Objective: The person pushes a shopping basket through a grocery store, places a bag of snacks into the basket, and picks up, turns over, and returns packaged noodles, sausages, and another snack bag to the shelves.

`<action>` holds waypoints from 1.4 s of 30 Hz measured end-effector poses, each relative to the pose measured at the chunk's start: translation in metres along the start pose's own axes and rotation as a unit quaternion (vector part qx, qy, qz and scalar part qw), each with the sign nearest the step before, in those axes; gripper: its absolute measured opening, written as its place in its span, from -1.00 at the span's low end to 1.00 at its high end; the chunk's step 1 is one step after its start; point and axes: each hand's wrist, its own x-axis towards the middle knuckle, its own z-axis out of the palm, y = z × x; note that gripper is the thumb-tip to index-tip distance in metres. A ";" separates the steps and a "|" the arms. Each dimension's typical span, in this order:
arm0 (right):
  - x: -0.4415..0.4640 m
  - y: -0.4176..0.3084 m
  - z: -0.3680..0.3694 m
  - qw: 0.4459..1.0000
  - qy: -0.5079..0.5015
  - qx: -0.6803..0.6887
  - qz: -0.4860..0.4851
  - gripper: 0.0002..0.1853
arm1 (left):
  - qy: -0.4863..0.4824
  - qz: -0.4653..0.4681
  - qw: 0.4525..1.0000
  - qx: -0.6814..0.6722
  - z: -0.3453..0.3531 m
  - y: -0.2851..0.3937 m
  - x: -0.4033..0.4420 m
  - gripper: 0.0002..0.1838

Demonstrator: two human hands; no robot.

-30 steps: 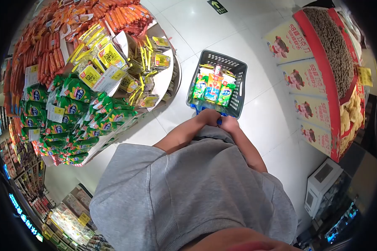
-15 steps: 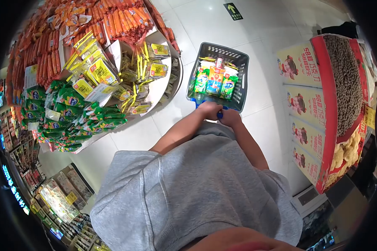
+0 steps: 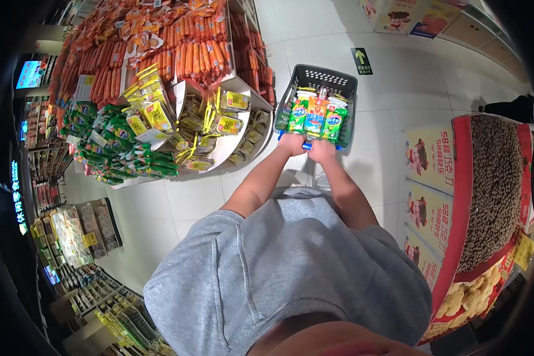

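Note:
A dark grey shopping basket (image 3: 349, 98) with perforated sides is in front of me. Its blue handle (image 3: 307, 146) runs along the near edge. My left hand (image 3: 291, 143) is closed around the handle, and my right hand (image 3: 322, 151) grips it close beside the left. Both arms reach forward from my body. Inside the basket, green snack packets (image 3: 333, 121) stand on either side of an orange and blue pouch (image 3: 316, 116). Other packages behind them are partly hidden.
To the left, a rounded display stand (image 3: 224, 155) carries green packets (image 3: 115, 137), yellow-labelled packs (image 3: 156, 117) and orange-red wrapped sticks (image 3: 204, 57). A red-edged bin of small brown pieces (image 3: 490, 184) stands to the right. The tiled floor bears a green exit sign (image 3: 362, 61).
The floor exit sign and the right-hand bin have shifted down in view, and the left stand has moved rightward. Both hands are still on the basket handle.

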 end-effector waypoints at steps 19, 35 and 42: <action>0.084 0.039 -0.058 0.986 0.078 0.000 -0.145 -0.72 | -0.180 0.056 0.978 -0.089 -0.111 -0.011 0.086 -0.61; 0.255 0.070 -0.168 0.989 0.016 -0.113 -0.094 -0.73 | 0.022 0.064 0.991 -0.112 -0.167 -0.055 0.235 -0.76; 0.316 0.058 -0.218 0.994 -0.057 -0.084 -0.035 -0.69 | 0.080 0.024 0.987 -0.136 -0.193 -0.072 0.283 -0.78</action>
